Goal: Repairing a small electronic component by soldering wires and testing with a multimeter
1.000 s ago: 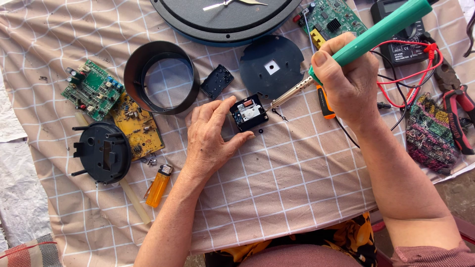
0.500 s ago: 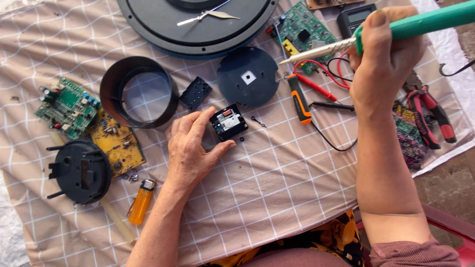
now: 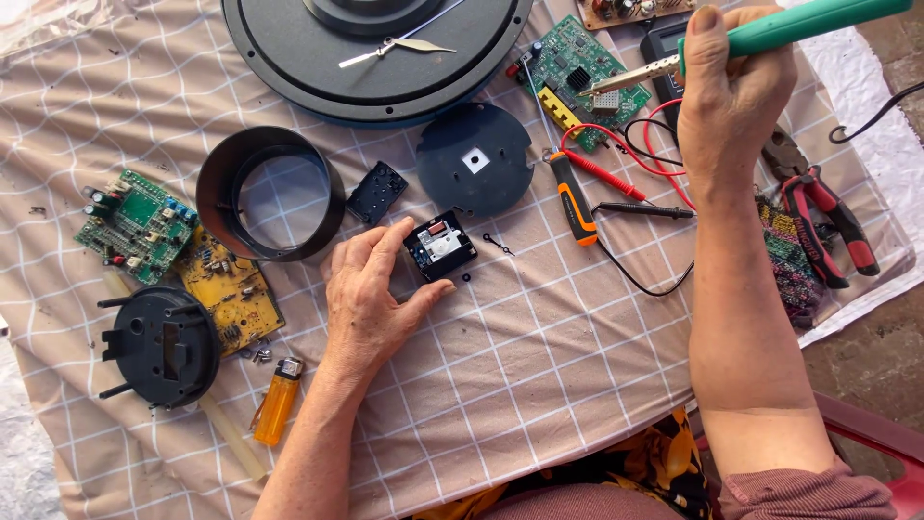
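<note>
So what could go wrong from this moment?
The soldering iron in the right hand hangs tip-first over the green circuit board and red probe leads; it could scorch them. Tiny loose parts beside the clock movement, steadied by the left hand, could get lost on the cloth.

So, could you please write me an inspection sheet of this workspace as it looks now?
Surface: checked beige cloth, wrinkled.
Job's things: small black clock movement, opened; green-handled soldering iron.
Clutter: large clock face, black ring, black disc, green circuit board, yellow board, orange lighter, screwdriver, red pliers.
Grips: left hand steadies the movement; right hand holds the iron raised.
Cables: red and black probe leads; dark cord at right edge.
Surroundings: red chair edge.
</note>
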